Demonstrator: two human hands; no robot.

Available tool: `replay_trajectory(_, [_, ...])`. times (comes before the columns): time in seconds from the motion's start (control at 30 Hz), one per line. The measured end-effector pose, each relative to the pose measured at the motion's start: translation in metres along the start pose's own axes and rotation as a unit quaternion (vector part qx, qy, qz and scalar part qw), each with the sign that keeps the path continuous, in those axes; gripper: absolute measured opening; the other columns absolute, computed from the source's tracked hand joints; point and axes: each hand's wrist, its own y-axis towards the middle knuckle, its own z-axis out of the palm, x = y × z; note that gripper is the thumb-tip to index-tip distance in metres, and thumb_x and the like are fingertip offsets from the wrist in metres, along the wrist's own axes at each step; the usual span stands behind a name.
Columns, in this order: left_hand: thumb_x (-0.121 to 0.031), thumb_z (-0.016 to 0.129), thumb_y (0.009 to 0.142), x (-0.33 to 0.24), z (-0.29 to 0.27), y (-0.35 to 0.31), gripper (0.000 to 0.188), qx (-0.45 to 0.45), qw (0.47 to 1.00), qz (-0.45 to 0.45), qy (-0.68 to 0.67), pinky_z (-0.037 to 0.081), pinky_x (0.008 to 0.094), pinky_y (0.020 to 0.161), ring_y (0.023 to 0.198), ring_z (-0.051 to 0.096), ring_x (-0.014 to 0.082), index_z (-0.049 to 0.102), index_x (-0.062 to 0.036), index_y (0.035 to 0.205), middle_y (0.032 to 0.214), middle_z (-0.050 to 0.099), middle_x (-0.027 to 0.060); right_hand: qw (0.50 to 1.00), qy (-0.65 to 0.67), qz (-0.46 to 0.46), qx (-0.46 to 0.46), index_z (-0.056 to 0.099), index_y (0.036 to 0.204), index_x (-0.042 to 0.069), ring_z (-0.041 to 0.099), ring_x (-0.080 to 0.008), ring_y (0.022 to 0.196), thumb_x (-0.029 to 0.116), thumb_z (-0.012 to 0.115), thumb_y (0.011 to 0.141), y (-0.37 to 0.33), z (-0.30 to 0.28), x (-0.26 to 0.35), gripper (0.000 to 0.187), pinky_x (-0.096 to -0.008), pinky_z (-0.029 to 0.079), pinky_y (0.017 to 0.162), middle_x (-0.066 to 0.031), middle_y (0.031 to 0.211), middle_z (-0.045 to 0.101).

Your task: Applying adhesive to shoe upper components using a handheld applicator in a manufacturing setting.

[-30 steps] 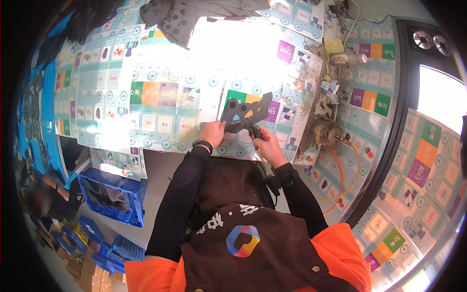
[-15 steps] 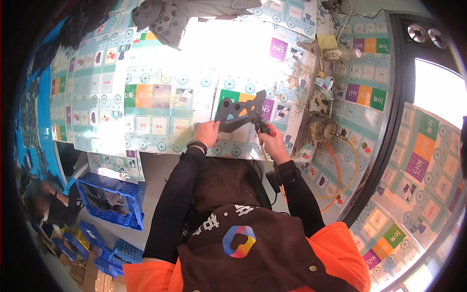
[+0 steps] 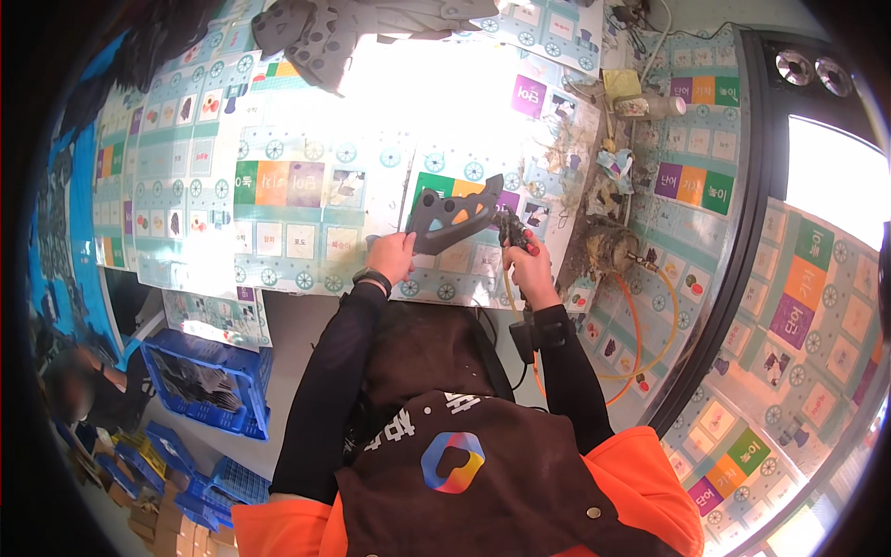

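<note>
My left hand point(image 3: 393, 258) pinches the near left corner of a flat dark grey cut piece point(image 3: 448, 234) with round and slanted holes. The piece is held over the table and tapers up to a narrow tip at its far right. Just right of it, my right hand point(image 3: 530, 266) is closed round a dark spray gun point(image 3: 509, 226) with a red part at its back. The gun's nozzle end stands a little apart from the piece. A thin yellowish hose hangs below my right hand.
Patterned sheets cover the table point(image 3: 306, 209). More grey pieces point(image 3: 320, 46) are heaped at its far side. A crusted pot point(image 3: 608, 249) with an orange hose point(image 3: 639, 339) stands at right, near a bottle point(image 3: 650, 107). Blue crates point(image 3: 209, 385) and another person point(image 3: 102, 385) are at lower left.
My right hand and the spray gun have shifted slightly right, away from the grey piece. My left hand still holds the piece in nearly the same place.
</note>
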Motion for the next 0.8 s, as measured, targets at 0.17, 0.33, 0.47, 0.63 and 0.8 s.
replay_trajectory(0.17, [-0.031, 0.047, 0.106, -0.003, 0.000, -0.002, 0.043, -0.005, 1.000, 0.000, 0.006, 0.050, 0.0315, 0.045, 0.044, 0.062, 0.0174, 0.064, 0.0050, 0.090, 0.062, 0.067, 0.0105, 1.000, -0.002, 0.001, 0.008, 0.059, 0.094, 0.000, 0.054, -0.0125, 0.059, 0.001, 0.053, 0.080, 0.001, 0.003, 0.009, 0.016, -0.0277, 0.042, 0.056, -0.0050, 0.071, 0.057])
replay_trajectory(0.33, [-0.031, 0.047, 0.105, -0.001, 0.001, -0.001, 0.042, -0.008, 1.000, 0.001, 0.006, 0.050, 0.0321, 0.045, 0.044, 0.062, 0.0178, 0.064, 0.0047, 0.090, 0.062, 0.066, 0.0104, 0.999, -0.022, -0.036, 0.034, 0.059, 0.094, -0.001, 0.054, -0.0127, 0.058, 0.001, 0.053, 0.079, 0.007, 0.005, 0.003, 0.016, -0.0275, 0.042, 0.055, -0.0056, 0.072, 0.058])
replay_trajectory(0.47, [-0.031, 0.048, 0.105, 0.000, 0.001, 0.000, 0.042, -0.009, 1.000, 0.005, 0.002, 0.050, 0.0321, 0.045, 0.043, 0.061, 0.0179, 0.064, 0.0048, 0.089, 0.062, 0.066, 0.0106, 0.999, -0.009, -0.021, 0.039, 0.059, 0.096, 0.003, 0.040, -0.0084, 0.046, 0.003, 0.057, 0.077, 0.008, 0.008, 0.003, 0.019, -0.0244, 0.028, 0.044, -0.0013, 0.068, 0.059])
replay_trajectory(0.63, [-0.031, 0.048, 0.105, 0.004, 0.000, 0.001, 0.042, -0.016, 1.000, 0.011, 0.006, 0.050, 0.0321, 0.045, 0.043, 0.062, 0.0175, 0.064, 0.0049, 0.089, 0.062, 0.066, 0.0105, 0.997, -0.055, 0.010, 0.052, 0.059, 0.093, -0.001, 0.054, -0.0135, 0.059, 0.004, 0.053, 0.079, -0.003, 0.009, 0.009, 0.017, -0.0278, 0.043, 0.057, -0.0057, 0.066, 0.057])
replay_trajectory(0.8, [-0.031, 0.048, 0.105, 0.000, 0.002, 0.001, 0.042, -0.011, 1.000, 0.012, 0.009, 0.050, 0.0317, 0.045, 0.044, 0.062, 0.0174, 0.064, 0.0050, 0.089, 0.062, 0.067, 0.0103, 0.996, -0.071, 0.002, 0.057, 0.058, 0.092, -0.001, 0.055, -0.0147, 0.060, 0.005, 0.053, 0.079, -0.002, 0.007, 0.002, 0.015, -0.0291, 0.044, 0.058, -0.0064, 0.070, 0.058])
